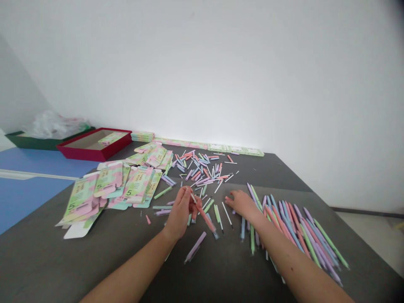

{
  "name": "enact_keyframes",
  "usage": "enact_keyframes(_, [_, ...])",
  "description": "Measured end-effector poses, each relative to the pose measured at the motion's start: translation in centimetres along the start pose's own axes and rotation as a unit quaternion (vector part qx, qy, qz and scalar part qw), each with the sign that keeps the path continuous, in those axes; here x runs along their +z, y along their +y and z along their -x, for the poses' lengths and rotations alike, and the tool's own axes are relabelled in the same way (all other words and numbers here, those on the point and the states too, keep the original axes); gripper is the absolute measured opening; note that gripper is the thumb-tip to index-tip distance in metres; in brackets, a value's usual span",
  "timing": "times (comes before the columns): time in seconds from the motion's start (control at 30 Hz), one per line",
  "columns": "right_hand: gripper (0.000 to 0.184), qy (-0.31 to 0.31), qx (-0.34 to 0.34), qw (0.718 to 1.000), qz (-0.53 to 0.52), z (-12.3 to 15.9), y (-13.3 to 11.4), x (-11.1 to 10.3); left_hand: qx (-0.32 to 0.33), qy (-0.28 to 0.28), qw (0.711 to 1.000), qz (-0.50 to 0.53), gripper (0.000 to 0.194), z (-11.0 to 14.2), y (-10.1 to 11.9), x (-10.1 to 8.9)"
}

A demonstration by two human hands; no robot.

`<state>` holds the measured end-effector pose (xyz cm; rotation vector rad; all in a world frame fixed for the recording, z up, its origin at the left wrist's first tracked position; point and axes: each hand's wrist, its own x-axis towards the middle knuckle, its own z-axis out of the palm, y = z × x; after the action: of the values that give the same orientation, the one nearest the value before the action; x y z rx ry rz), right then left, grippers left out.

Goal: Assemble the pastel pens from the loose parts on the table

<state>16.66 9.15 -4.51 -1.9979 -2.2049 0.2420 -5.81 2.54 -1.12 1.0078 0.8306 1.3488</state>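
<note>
My left hand (179, 213) grips a slim, clear-ended coral pen (206, 220); whether my right hand (243, 204) holds anything, I can't tell.

The numeral "5", dark and bold, can be read on several pastel cartons (138, 185) heaped between eight and nine o'clock from the view's centre. The smaller print on them is too blurred to be read.
</note>
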Motion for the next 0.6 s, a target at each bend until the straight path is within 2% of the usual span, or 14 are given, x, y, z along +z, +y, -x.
enact_keyframes(0.17, [0.028,0.013,-0.015,0.995,0.094,-5.0,0.9,-1.4,-0.002,-0.004,1.000,0.003,0.021,0.0,0.0,0.0])
enact_keyframes(0.33, [0.027,-0.027,-0.084,0.983,0.158,-10.0,1.0,-1.5,-0.017,-0.004,1.000,0.003,0.022,0.1,0.0,0.0])
enact_keyframes(0.43, [0.029,-0.048,-0.111,0.977,0.177,-11.4,0.5,-0.9,-0.011,-0.005,1.000,0.004,0.021,0.1,-0.1,0.0])
enact_keyframes(0.6, [0.031,-0.056,-0.120,0.978,0.164,-11.7,0.0,-0.6,-0.017,0.002,1.000,0.006,0.023,0.1,-0.1,-0.1])
